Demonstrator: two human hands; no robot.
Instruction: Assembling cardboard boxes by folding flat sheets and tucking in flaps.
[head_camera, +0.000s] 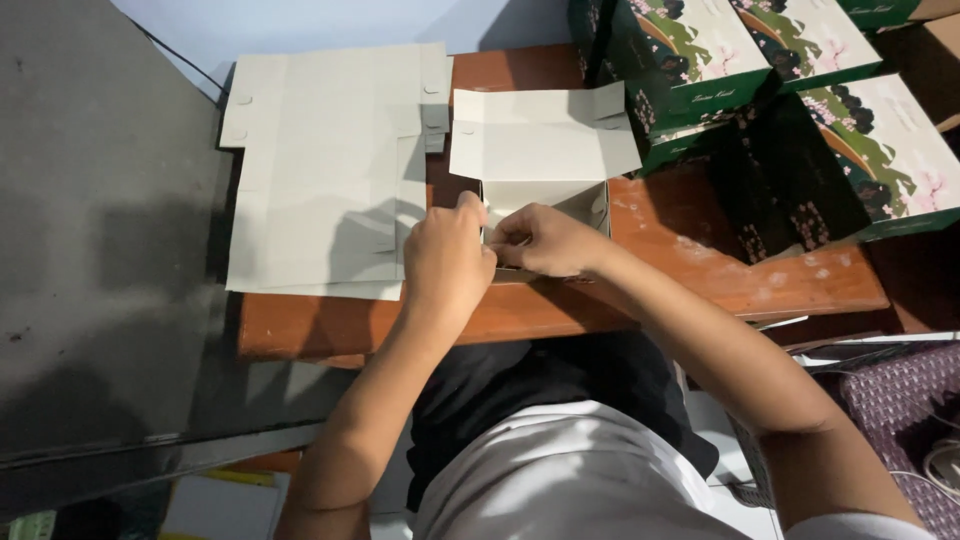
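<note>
The near flap of the half-folded box (545, 205) is pinched by left hand (447, 258) and right hand (545, 240); creases are best pressed squarely.

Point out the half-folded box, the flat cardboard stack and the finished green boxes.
half-folded box (545, 150), head view, open lid panel.
flat cardboard stack (320, 170), head view, top sheet's middle.
finished green boxes (880, 150), head view, nearest box's printed top.
</note>
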